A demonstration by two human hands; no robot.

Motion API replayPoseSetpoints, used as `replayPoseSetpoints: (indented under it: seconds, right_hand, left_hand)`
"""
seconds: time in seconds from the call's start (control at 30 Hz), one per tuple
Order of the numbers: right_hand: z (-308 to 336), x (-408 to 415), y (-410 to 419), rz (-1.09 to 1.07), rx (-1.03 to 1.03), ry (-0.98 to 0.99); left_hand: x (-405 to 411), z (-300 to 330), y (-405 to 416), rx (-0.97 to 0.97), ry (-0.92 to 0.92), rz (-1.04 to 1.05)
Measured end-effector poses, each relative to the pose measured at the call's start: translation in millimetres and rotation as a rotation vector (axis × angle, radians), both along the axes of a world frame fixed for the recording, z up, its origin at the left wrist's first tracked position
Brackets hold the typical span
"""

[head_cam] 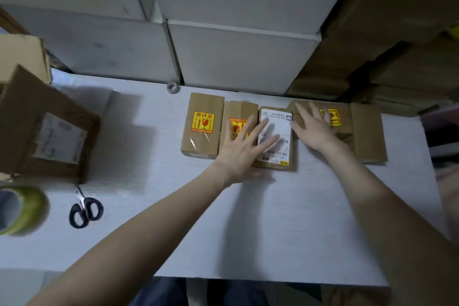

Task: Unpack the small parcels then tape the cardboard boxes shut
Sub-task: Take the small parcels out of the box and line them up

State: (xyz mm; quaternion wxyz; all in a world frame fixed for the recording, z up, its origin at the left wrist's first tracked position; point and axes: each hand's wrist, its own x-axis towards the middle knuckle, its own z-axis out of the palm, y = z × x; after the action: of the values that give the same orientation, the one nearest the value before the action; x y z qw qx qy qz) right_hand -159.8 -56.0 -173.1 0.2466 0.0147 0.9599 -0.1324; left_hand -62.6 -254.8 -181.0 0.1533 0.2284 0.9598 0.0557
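Several small cardboard boxes stand in a row at the back of the white table (pixel 248 226). The leftmost box (pixel 201 124) has a yellow fragile sticker. Beside it sits a second stickered box (pixel 238 119), then a box with a white shipping label (pixel 275 139). My left hand (pixel 244 146) lies flat with fingers spread across the second box and the labelled one. My right hand (pixel 314 126) rests flat, fingers apart, on the rightmost box (pixel 357 131), whose side flap lies unfolded. Neither hand grips anything.
A larger brown box (pixel 47 126) stands at the left edge. A roll of yellowish packing tape (pixel 22 208) and black-handled scissors (pixel 85 208) lie at the front left. A small tape roll (pixel 173 87) sits by the back wall. Grey and brown cartons are stacked behind.
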Motion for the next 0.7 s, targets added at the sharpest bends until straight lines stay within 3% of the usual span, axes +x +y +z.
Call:
replayPoseSetpoints:
  seconds: [0.13,0.33,0.53,0.63,0.7]
  right_hand:
    - [-3.7,0.2,14.0,0.062,-0.046,0.104]
    - [-1.5,20.3,32.0,0.224,-0.025,0.070]
    - [-1.4,63.2,37.1,0.369,-0.210,0.060]
    - [1.5,74.4,39.0,0.248,-0.427,0.270]
    - [2.1,75.2,41.3,0.100,-0.405,0.465]
  left_hand:
    - [-0.4,-16.3,13.2,-0.085,0.000,0.027]
    - [-2.5,-21.2,13.7,-0.078,0.032,0.107]
    - [-3.0,-23.1,27.3,-0.113,0.056,0.130]
    - [-4.8,-21.3,28.3,-0.091,0.051,0.143]
    - [-4.7,-17.9,27.5,-0.043,0.082,0.138]
